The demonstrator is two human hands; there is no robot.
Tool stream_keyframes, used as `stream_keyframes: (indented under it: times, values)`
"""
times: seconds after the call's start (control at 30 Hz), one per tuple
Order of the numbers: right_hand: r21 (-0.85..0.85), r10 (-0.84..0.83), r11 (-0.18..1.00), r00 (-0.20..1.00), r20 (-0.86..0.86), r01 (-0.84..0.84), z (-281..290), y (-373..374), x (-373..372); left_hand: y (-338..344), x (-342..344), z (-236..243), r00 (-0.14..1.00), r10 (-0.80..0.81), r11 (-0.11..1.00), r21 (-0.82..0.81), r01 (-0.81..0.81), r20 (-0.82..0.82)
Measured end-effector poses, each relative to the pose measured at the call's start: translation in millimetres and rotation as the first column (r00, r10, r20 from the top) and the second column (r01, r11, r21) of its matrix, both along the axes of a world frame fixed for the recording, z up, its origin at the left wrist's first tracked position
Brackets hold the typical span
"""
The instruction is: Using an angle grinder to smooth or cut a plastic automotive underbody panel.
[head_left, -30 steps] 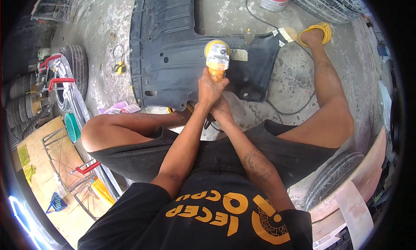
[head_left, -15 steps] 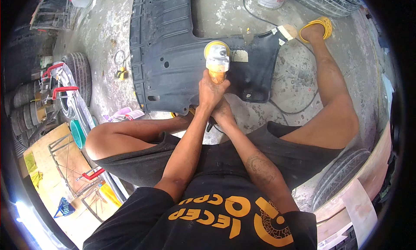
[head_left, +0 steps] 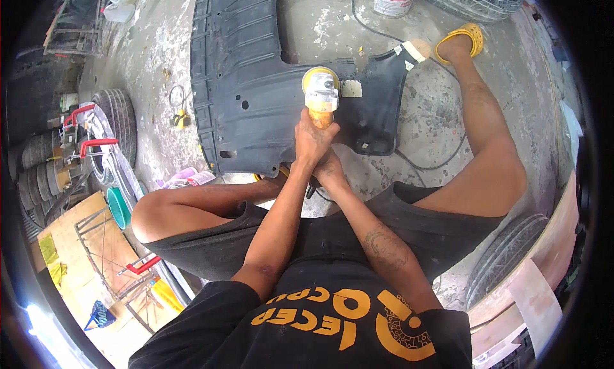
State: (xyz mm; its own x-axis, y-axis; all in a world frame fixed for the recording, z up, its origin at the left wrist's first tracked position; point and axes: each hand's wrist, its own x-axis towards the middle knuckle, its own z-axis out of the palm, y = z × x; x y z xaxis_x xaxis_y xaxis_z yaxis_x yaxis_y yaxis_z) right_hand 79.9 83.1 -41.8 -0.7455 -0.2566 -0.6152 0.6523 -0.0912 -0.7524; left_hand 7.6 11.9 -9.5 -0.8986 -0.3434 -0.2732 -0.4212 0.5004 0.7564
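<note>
An angle grinder [head_left: 322, 92] with a silver head, a yellow-orange body and a round yellow-rimmed disc lies over a large black plastic car panel [head_left: 256, 74]. My left hand [head_left: 313, 138] is wrapped round its body just behind the head. Behind it, closer to me, my right hand [head_left: 330, 172] is closed on the grinder's rear end, which the hands mostly hide. Whether the disc touches the panel, I cannot tell. A pale rectangular patch [head_left: 351, 88] sits on the panel to the right of the disc.
A dark cable [head_left: 441, 166] runs across the stained concrete floor on the right. Tyres [head_left: 116, 119] and red-handled clamps [head_left: 99, 145] are at the left. A pail [head_left: 390, 1] stands at the far side. My foot in a yellow clog [head_left: 470, 39] is by the panel's right corner.
The view has shifted slightly. Both hands keep their hold on the grinder, which stays at nearly the same place over the panel.
</note>
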Motion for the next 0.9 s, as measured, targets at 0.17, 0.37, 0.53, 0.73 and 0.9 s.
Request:
stream_keyframes:
  times: [0.17,0.37,0.53,0.73,0.9]
  values:
    - [0.03,-0.002,1.0,1.0,0.007,0.002,-19,-6,1,2,-2,1,0.999,-0.009,1.0,-0.016,0.01,0.032]
    - [-0.06,-0.07,0.996,0.998,-0.002,0.07,-38,-8,8,2,-3,0,1.0,-0.017,0.999,-0.028,0.017,0.006]
    - [-0.085,-0.084,0.993,0.996,0.012,0.084,-21,-5,4,-1,-2,-3,1.0,-0.005,0.999,-0.053,0.005,0.01]
    - [0.009,-0.039,0.999,0.996,-0.074,0.04,-29,-5,4,0,-2,-3,1.0,-0.025,0.997,-0.071,0.024,-0.018]
    - [-0.038,-0.118,0.993,0.987,-0.108,0.115,-78,-19,11,4,-4,-2,0.999,-0.029,0.999,0.018,0.029,-0.018]
